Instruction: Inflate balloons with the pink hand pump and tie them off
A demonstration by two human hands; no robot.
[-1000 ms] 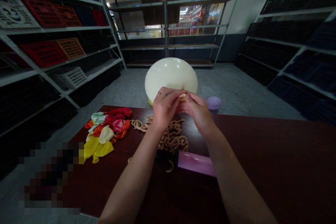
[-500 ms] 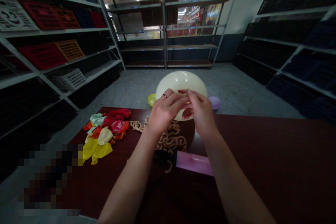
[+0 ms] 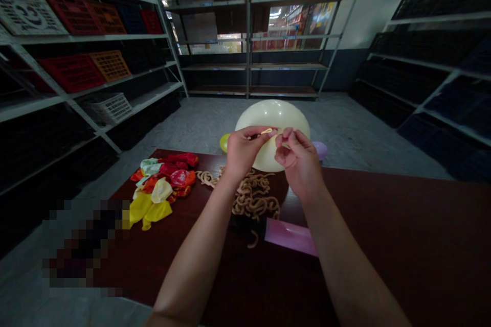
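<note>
A large inflated cream balloon [image 3: 268, 110] sits just beyond my hands at the table's far edge. My left hand [image 3: 245, 150] is closed, thumb and forefinger pinching a small pale loop [image 3: 266, 131] that looks like the balloon's neck. Close by on the right, my right hand [image 3: 301, 158] has its fingers curled and their tips together near a pale strip; whatever they grip is too small to make out. Below my wrists lies a heap of tan twisted balloons or cords [image 3: 253, 194], beside a pink strip-like packet [image 3: 289, 236].
Limp red, yellow, and pale balloons [image 3: 163, 189] are piled on the dark red table [image 3: 383, 225] at left. A small yellow balloon [image 3: 224, 142] and a lilac balloon [image 3: 320, 149] show past the far edge. Shelves with crates [image 3: 72, 74] stand at left.
My hands have moved slightly apart, and a pale loop now shows at my left fingertips. The whole view has shifted a little, placing things further right.
</note>
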